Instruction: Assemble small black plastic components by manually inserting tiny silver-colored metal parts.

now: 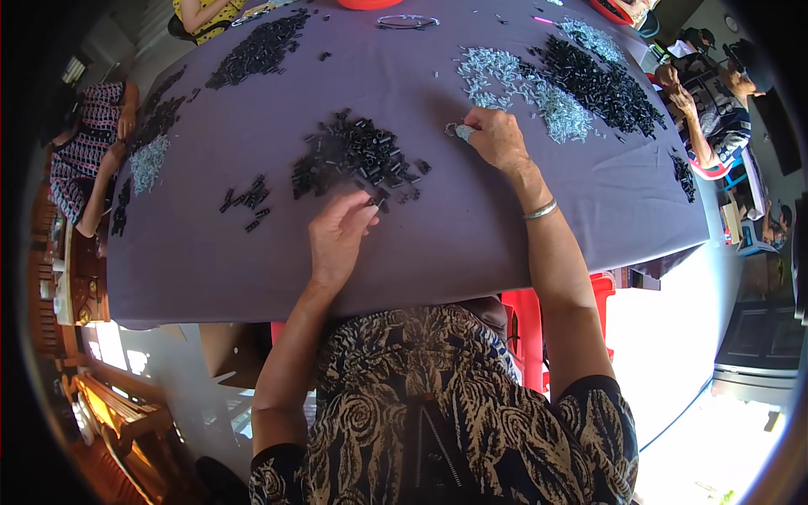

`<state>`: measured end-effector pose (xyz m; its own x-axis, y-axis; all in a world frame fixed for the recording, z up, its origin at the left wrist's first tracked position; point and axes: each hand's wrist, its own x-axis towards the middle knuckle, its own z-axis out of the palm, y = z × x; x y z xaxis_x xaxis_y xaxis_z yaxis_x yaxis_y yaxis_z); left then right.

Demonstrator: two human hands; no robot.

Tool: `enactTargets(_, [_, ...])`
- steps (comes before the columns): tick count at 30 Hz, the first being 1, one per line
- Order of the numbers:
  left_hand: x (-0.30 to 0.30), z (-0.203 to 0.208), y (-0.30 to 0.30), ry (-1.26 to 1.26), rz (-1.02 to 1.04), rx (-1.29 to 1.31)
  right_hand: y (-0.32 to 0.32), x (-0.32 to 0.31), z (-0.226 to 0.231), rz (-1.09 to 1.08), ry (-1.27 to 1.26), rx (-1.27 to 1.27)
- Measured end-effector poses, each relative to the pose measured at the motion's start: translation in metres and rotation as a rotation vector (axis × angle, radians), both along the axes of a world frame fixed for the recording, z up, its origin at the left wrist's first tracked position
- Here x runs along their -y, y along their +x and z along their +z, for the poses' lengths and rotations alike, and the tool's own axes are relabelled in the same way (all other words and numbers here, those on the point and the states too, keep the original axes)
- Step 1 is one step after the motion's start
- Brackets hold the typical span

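My left hand (337, 240) is pinched around a small black plastic part (374, 202) at the near edge of a heap of black tube-like parts (366, 151). Farther out and to the right, my right hand (498, 141) is closed, with several small clear pieces (459, 131) at its fingertips. It lies just below a scattered pile of clear pieces (564, 114). Their exact kind is too small to tell. A few black parts (248, 199) lie apart, left of the middle heap.
A grey-purple cloth (438, 252) covers the table. Larger black piles lie at the far left (261, 50) and at the right (602, 84). Other people sit at the left (93, 143) and right (715, 109) edges. Near the far edge stands a red container (370, 3).
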<state>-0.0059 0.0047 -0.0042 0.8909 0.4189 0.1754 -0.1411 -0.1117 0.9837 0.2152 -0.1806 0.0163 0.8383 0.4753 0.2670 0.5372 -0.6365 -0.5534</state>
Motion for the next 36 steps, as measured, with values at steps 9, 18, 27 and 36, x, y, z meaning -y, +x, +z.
enactTargets(9, [0.001,0.005,-0.003,0.024,-0.008,-0.004,-0.004,0.001,0.007,-0.028,0.156,-0.078])
enactTargets(18, [0.0,0.006,-0.001,0.101,-0.014,-0.004,-0.002,0.002,0.001,0.189,0.087,0.063])
enactTargets(27, [-0.002,0.003,-0.001,0.135,-0.025,0.03,-0.003,0.003,0.003,0.267,0.3,-0.143])
enactTargets(36, [0.0,0.002,-0.002,0.146,-0.021,0.015,-0.008,0.002,0.004,0.232,0.03,0.097])
